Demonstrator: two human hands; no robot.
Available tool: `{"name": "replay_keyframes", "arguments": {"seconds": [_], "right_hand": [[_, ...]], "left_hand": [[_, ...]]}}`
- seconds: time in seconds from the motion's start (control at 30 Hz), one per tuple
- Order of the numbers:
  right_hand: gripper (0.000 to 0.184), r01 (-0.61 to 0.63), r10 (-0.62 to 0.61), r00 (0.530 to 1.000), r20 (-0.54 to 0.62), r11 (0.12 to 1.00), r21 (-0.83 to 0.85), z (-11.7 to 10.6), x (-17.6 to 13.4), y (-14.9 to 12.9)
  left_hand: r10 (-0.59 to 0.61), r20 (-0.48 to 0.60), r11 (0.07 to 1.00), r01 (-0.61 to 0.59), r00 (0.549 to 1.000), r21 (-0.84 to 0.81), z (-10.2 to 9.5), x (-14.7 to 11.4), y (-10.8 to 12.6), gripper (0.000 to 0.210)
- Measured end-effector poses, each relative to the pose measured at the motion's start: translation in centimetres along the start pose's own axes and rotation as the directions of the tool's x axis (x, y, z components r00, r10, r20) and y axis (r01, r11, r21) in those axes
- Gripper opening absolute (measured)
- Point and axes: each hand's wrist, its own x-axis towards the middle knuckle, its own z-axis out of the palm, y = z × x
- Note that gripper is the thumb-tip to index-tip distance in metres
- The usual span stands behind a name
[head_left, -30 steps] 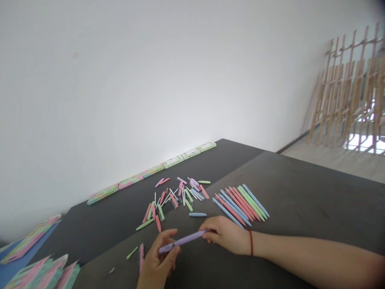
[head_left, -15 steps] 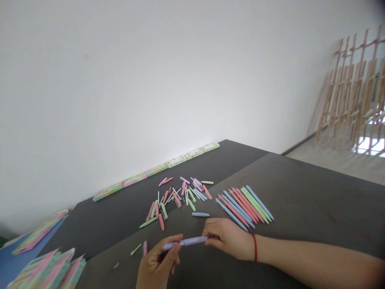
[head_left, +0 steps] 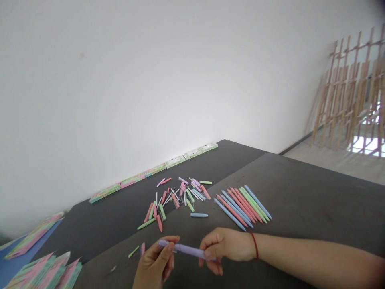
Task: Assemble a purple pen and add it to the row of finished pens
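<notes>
1. The dark surface [head_left: 303, 192] spans the lower frame; the bare stretch at the bottom centre gives the hands room to work.
2. Loose pen parts [head_left: 175, 200] lie scattered left of centre, probably best kept clear of the wrists.
3. A row of pens [head_left: 245, 204] lies side by side, right of centre, just beyond the right hand [head_left: 227, 245]; a low elbow could disturb it.
4. The right hand's thumb and fingers pinch the pen's right end, the lower fingers loosely curled.
5. The left hand [head_left: 155, 259] pinches the other end between thumb and forefinger. Light, steady pressure from both sides should serve best.
6. The purple pen [head_left: 191, 251] is at lower centre, held above the surface, sloping down rightward. Both ends should sit in one straight line, since skewing could strain a joint; whether any seam is closed cannot be told.
</notes>
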Motion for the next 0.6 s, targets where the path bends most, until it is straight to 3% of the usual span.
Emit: {"name": "replay_keyframes", "arguments": {"seconds": [0.13, 0.27, 0.37, 0.43, 0.6], "right_hand": [[0.04, -0.106, 0.073, 0.989, 0.127, 0.957, 0.272, 0.2, -0.1, 0.0], [0.036, -0.112, 0.081, 0.991, 0.106, 0.937, 0.33, 1.0, -0.3, 0.0], [0.036, -0.122, 0.096, 0.991, 0.098, 0.944, 0.308, 1.5, -0.2, 0.2], [0.039, -0.096, 0.083, 0.995, 0.058, 0.957, 0.274, 1.6, 0.0, 0.4], [0.029, 0.076, -0.08, 0.974, -0.212, 0.997, -0.029, 2.4, 0.5, 0.9]], "left_hand": [[-0.029, 0.028, 0.988, 0.033, 0.999, -0.151, 0.2, 0.3, -0.4, 0.036], [-0.034, 0.021, 0.931, 0.04, 0.999, -0.362, 1.4, -0.1, -0.3, 0.032], [-0.132, 0.061, 0.883, 0.145, 0.989, -0.447, 2.2, -0.4, -0.1, 0.032], [-0.128, 0.04, 0.87, 0.132, 0.991, -0.475, 2.2, -0.4, -0.3, 0.033], [-0.046, 0.0, 0.863, 0.04, 0.999, -0.504, 2.0, 0.0, -1.2, 0.032]]}}
